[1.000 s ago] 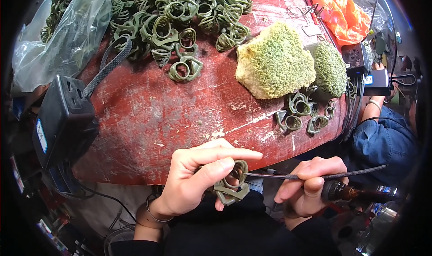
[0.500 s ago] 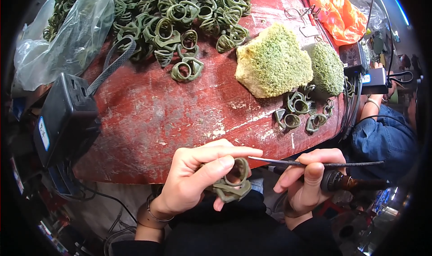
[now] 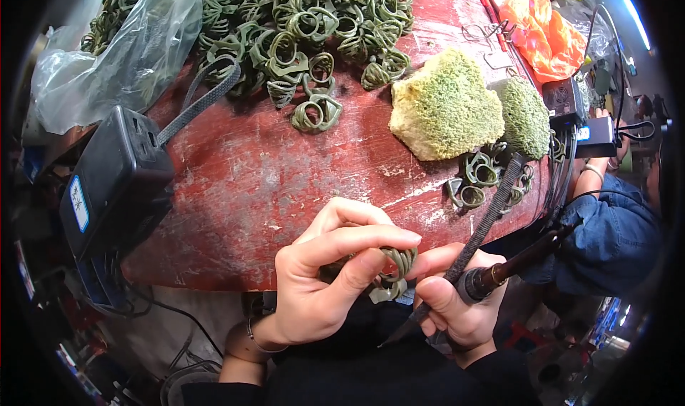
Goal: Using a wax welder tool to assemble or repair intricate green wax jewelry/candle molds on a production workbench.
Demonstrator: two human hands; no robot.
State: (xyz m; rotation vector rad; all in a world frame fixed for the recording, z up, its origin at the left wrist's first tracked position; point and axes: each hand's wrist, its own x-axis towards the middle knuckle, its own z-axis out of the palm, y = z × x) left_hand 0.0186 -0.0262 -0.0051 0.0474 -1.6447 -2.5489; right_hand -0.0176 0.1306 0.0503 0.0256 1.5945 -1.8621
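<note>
At lower centre of the frame, the left hand (image 3: 321, 285) pinches a green ringed piece (image 3: 404, 263); just right of it, the right hand (image 3: 465, 312) grips a dark file (image 3: 492, 210), long axis slanting upper right to lower left, tapered end below the piece

Head-worn fisheye view, upright, looking down; close above the red table (image 3: 235, 192)
</note>
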